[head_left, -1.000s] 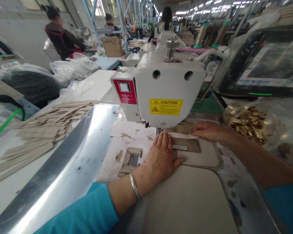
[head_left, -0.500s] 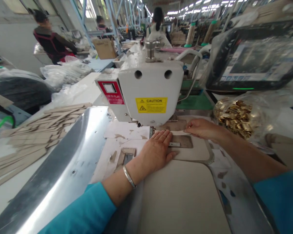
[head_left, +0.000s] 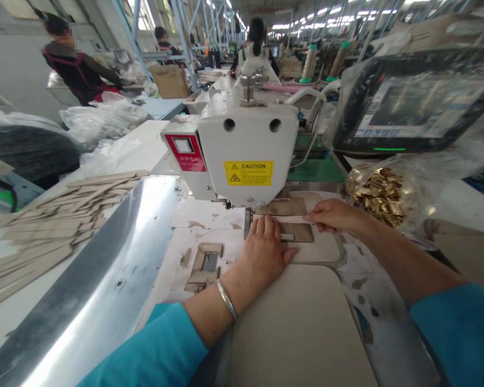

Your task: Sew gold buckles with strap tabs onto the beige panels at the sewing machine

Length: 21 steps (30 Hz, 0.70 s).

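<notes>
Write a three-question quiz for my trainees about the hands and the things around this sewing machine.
1. True or false: the left hand lies flat, palm down, on the beige board in front of the sewing machine.
2. What does the clear bag beyond the right hand hold? A: gold metal pieces. B: blue buttons. C: scissors.
3. Fill in: the yellow label on the machine reads ____.

Key: 1 true; 2 A; 3 CAUTION.
</notes>
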Motion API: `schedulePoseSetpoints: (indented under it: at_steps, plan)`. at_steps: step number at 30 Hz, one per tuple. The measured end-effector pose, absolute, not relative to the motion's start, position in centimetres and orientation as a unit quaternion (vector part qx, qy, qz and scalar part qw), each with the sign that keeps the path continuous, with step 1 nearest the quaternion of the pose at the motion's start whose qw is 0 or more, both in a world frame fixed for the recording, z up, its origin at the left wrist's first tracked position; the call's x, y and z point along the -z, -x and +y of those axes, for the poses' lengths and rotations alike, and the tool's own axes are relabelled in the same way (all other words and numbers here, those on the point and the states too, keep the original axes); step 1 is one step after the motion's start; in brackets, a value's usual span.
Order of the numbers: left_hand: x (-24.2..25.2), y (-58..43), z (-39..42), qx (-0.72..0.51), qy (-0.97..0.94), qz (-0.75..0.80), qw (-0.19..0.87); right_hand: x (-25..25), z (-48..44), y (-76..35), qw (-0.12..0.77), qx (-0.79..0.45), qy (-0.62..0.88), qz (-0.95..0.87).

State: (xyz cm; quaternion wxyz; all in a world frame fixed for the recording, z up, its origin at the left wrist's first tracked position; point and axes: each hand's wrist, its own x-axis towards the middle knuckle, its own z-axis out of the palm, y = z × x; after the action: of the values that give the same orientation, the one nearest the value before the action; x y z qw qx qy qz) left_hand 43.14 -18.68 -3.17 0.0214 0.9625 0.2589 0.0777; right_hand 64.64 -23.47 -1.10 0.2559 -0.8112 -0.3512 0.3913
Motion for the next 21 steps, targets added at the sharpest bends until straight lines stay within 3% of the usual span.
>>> schedulePoseSetpoints:
  at_steps: [12, 18, 21]
  plan:
    - [3.9, -42.7, -18.8, -0.128, -0.949, 0.288, 0.004, 1.9, -23.7, -64.6, 0.267, -0.341, 0.817, -0.381]
    - [4.3, -42.1, -18.9, -0.150, -0.970, 0.191, -0.008, 0.5, -23.2, -64.4, 0.252, -0.171, 0.811, -0.500]
    - [4.4, -42.7, -18.8, -0.143, -0.970, 0.196, 0.010, -0.6, -22.7, -63.6, 0.311, -0.281, 0.794, -0.440]
